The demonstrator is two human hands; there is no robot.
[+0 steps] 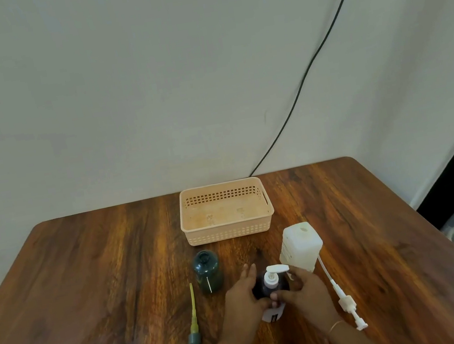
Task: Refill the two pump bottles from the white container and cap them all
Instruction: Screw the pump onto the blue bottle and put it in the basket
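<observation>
Head view, as I read it from my station: left hand (240, 294) and right hand (306, 287) clasp the dark pump bottle (270, 285) from either side, thumbs meeting on its near face; it stands upright between the palms, toward the table's (88, 283) near edge, pump head (277, 269) fitted; green bottle (207, 273) stands uncapped just left of the left hand, green pump (193, 325) lying nearer the edge; white container (301, 244) stands open just beyond the right hand; loose white pump (344, 299) lies right of that hand; basket (226, 210) sits near the far edge.
</observation>
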